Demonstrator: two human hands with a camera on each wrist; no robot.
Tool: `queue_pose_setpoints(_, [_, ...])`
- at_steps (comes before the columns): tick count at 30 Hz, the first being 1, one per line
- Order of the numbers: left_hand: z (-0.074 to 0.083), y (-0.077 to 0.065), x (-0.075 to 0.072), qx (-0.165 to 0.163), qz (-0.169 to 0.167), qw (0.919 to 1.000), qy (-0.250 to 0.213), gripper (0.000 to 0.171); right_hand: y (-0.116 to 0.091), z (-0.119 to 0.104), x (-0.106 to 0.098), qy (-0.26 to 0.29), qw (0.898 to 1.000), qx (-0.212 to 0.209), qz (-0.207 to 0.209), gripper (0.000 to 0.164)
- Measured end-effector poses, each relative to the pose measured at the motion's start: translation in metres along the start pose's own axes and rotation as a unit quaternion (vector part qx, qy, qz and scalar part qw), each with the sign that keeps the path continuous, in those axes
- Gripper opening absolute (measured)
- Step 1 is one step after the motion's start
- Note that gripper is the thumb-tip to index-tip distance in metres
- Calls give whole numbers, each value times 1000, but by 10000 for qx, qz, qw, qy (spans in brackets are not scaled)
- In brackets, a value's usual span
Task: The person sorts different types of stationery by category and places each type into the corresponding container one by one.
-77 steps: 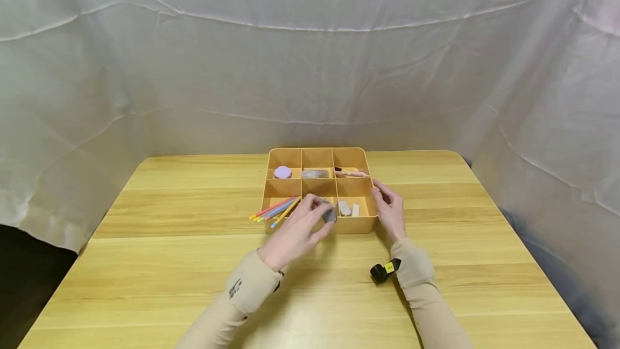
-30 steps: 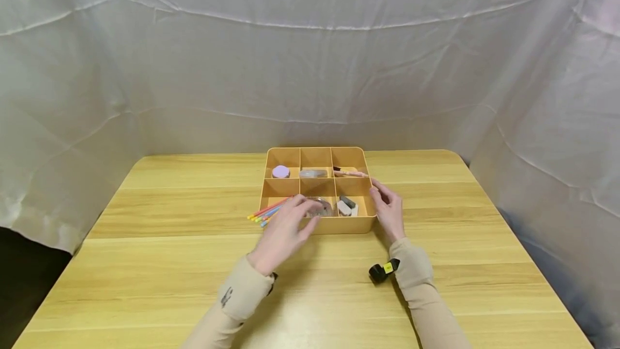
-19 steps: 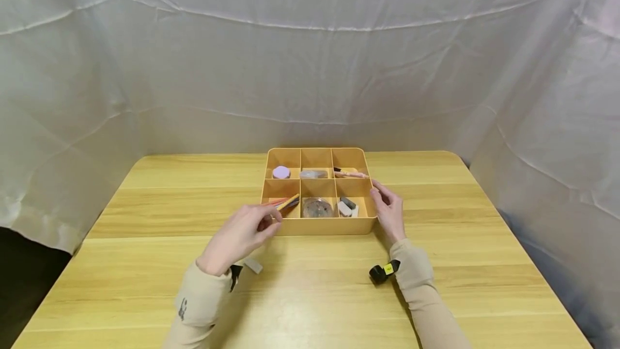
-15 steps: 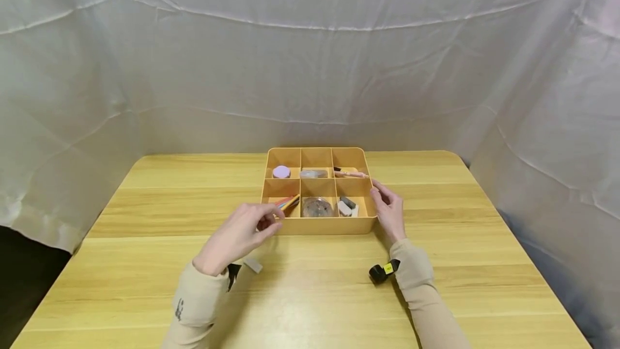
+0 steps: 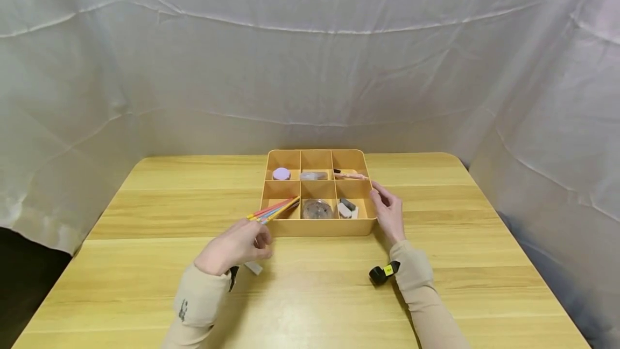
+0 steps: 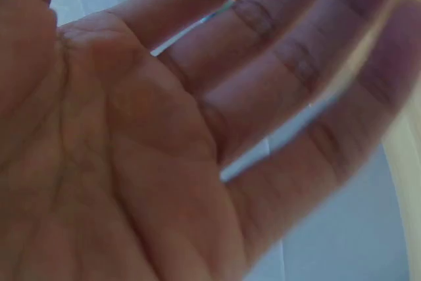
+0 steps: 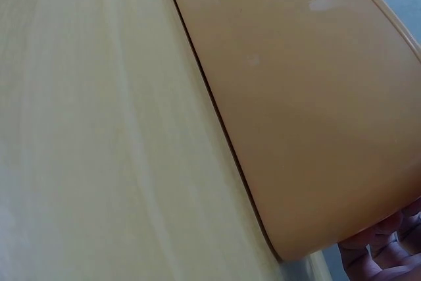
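My left hand (image 5: 237, 248) hovers over the table before the front left of a tan divided box (image 5: 319, 227), fingers loosely bent. The left wrist view shows its bare palm with nothing in it. A small whitish block (image 5: 253, 267) lies on the table beside that wrist, partly hidden. My right hand (image 5: 389, 213) holds the box's right wall; in the right wrist view its curled fingers (image 7: 358, 255) show at the box's corner. Several colored pencils (image 5: 275, 211) lean over the box's front left edge. White blocks (image 5: 344, 210) and a dark grey block (image 5: 347, 204) lie in the front right compartment.
A round clear case (image 5: 317, 209) is in the front middle compartment. The back row has a lilac round item (image 5: 281, 174), a clear packet (image 5: 313, 175) and a pink stick with a black end (image 5: 351, 175). Grey cloth (image 5: 310, 79) hangs behind the table.
The dark grey block has gone from my left hand into the front right compartment. That hand has moved left and nearer, uncovering the round case. My right hand stays on the box.
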State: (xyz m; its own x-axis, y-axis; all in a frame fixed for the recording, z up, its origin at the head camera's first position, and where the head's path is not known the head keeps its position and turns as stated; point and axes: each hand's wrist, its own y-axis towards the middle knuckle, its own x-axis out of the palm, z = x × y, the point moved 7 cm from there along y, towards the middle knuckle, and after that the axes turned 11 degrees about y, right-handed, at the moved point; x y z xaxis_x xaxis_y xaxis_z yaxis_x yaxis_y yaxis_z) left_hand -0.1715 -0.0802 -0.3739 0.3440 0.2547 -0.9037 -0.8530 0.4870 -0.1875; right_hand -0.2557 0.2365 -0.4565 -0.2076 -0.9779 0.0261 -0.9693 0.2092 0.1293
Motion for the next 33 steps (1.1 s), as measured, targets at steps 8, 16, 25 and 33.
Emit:
queue_pose_setpoints(8, [-8,6,17,-969,-303,9946,207,28,1,1,-1,-9,9999,-23,102,38])
queue_pose_setpoints(16, [-28,16,35,-1415,-479,9882,351,43,0,1,-1,-65,10000,54,51,39])
queue_pose_setpoints(25, [-39,18,40,-1453,-602,9861,533,53,-1,1,-1,-93,9999,33,40,39])
queue_pose_setpoints(33, [-41,19,43,-1350,-665,9871,544,54,1,1,-1,-68,10000,27,22,39])
